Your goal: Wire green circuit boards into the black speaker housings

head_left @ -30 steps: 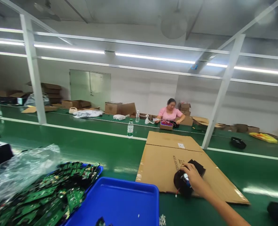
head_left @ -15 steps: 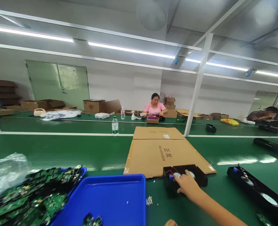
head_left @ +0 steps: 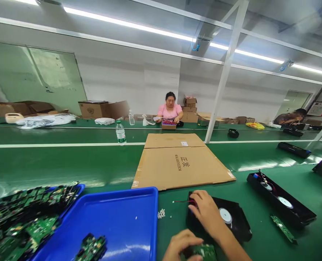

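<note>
My right hand (head_left: 206,214) reaches over the left end of a black speaker housing (head_left: 231,206), fingers curled at its edge where thin red wires (head_left: 181,201) come out. What lies under those fingertips is hidden. A round silver speaker magnet (head_left: 225,215) shows to the right of the hand. Low in the view, my left hand (head_left: 181,244) grips a green circuit board (head_left: 206,252) between thumb and fingers, close to the housing's near side. Small white pieces (head_left: 161,213) lie in a pile to the left of the housing.
A blue tray (head_left: 117,197) holds a few circuit boards (head_left: 91,248); many more boards (head_left: 32,214) are heaped at left. Flattened cardboard (head_left: 161,170) lies ahead. At right are another speaker housing (head_left: 283,199) and a loose board (head_left: 283,228). A person (head_left: 170,112) sits opposite.
My left hand has come up into view with a circuit board. My right hand has shifted to the housing's left end, covering one magnet. The view has turned slightly right and down.
</note>
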Demonstrator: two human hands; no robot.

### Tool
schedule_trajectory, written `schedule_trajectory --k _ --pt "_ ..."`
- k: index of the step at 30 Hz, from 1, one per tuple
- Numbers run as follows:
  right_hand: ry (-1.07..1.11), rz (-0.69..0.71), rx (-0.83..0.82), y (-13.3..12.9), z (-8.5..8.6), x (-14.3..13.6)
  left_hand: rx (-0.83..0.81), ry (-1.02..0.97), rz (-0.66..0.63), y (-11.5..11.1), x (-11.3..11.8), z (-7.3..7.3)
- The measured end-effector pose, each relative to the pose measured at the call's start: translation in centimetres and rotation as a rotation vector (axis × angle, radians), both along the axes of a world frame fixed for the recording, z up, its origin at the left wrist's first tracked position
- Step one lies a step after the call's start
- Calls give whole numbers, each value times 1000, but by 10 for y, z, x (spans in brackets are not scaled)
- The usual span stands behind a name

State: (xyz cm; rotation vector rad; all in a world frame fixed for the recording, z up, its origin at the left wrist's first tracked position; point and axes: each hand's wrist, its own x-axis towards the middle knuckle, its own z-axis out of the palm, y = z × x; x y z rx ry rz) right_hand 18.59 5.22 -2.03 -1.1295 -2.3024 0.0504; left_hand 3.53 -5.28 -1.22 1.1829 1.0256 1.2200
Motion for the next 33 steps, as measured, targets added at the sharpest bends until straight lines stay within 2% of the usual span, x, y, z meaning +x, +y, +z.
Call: schedule_trajectory --k 3,6,9,12,15,19,23,25,27,30,33 --pt "7 37 126 8 -25 -33 80 37 86 29 -21 18" --pt "96 63 194 6 -40 -46 -44 -11 178 51 -45 37" --pt "334 100 129 -4 -33 -37 -137 -68 218 59 -57 41" --pt "622 70 1 -14 -16 -24 -212 -168 210 57 -57 32" --pt "736 92 -82 -21 -3 -18 -219 -197 197 55 -56 26" --pt "828 114 -93 -28 1 -18 -140 -70 129 57 -58 29" --pt "989 126 -132 -33 0 -16 -94 102 -24 52 -57 38" --pt "940 171 -138 -35 2 -14 -55 162 -85 47 -55 40" --pt "803 222 -128 -36 7 -13 -38 160 -66 44 -53 38" --pt "639 272 -83 -38 13 -14 -92 17 21 44 -52 29" --pt "602 259 -48 -40 14 -17 -174 -137 2 46 -52 23"
